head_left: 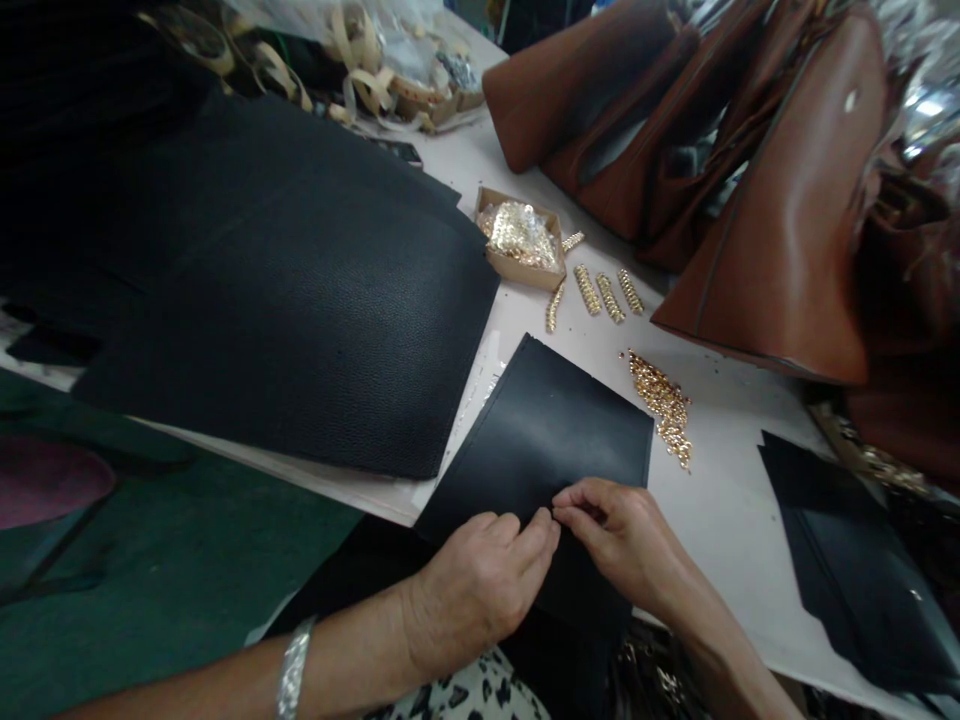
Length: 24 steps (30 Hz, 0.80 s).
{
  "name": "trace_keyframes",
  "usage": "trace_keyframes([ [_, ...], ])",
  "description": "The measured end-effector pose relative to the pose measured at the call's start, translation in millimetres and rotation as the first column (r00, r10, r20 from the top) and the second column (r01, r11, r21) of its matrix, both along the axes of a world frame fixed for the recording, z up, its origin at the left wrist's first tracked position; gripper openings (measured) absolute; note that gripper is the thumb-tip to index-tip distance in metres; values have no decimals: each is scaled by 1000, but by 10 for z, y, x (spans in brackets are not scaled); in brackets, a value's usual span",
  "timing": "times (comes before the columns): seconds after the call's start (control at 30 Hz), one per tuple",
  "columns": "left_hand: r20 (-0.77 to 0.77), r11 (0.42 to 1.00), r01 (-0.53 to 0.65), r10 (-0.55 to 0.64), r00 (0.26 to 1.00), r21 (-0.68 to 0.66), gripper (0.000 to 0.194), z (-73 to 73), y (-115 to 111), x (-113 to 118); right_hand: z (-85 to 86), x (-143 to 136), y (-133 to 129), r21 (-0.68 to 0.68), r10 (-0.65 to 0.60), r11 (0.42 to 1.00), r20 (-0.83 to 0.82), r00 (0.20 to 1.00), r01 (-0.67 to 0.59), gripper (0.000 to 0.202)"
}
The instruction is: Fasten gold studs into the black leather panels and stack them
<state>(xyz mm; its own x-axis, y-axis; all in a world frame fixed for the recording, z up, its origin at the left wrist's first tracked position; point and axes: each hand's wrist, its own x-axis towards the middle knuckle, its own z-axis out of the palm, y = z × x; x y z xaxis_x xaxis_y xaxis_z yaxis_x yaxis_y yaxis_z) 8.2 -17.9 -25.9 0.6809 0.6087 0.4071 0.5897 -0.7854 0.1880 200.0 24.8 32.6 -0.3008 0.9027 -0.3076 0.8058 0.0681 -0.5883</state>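
Observation:
A smooth black leather piece [562, 420] lies at the table's front edge, its near part over the lap. My left hand [491, 575] rests over it, fingers curled and pinched together. Its fingertips meet those of my right hand [619, 525], whose thumb and index finger are also pinched at the same spot. Whatever sits between the fingertips is too small to make out. Right of the leather is a pile of small gold pieces [661, 400]. Behind it are short gold strips [609, 298] and a small cardboard box [525, 268] holding more gold pieces in clear plastic.
Large black leather sheets [322, 330] are stacked on the left. Brown leather bags [787, 220] stand at the back right. More black pieces [862, 570] lie at the right. Tape rolls and plastic [367, 70] clutter the back.

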Motion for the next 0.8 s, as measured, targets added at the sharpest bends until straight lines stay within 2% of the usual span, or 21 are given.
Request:
trace_keyframes([
  [0.3, 23, 1000, -1, 1, 1000, -26, 39, 37, 7, -11, 137, -124, 198, -171, -15, 985, 125, 992, 36, 14],
  [0.57, 56, 998, 4, -1, 998, -60, 38, 10, 11, -9, 153, -181, 394, -287, 40, 957, 253, 967, 35, 6],
  [0.7, 98, 995, 8, 2, 995, -95, 39, 60, 45, -25, 148, -193, 410, -270, 65, 963, 283, 957, 14, 8],
  [0.8, 88, 990, 32, -20, 996, -140, 38, 111, 52, -54, 121, -183, 378, -224, 26, 974, 255, 967, 33, 8],
])
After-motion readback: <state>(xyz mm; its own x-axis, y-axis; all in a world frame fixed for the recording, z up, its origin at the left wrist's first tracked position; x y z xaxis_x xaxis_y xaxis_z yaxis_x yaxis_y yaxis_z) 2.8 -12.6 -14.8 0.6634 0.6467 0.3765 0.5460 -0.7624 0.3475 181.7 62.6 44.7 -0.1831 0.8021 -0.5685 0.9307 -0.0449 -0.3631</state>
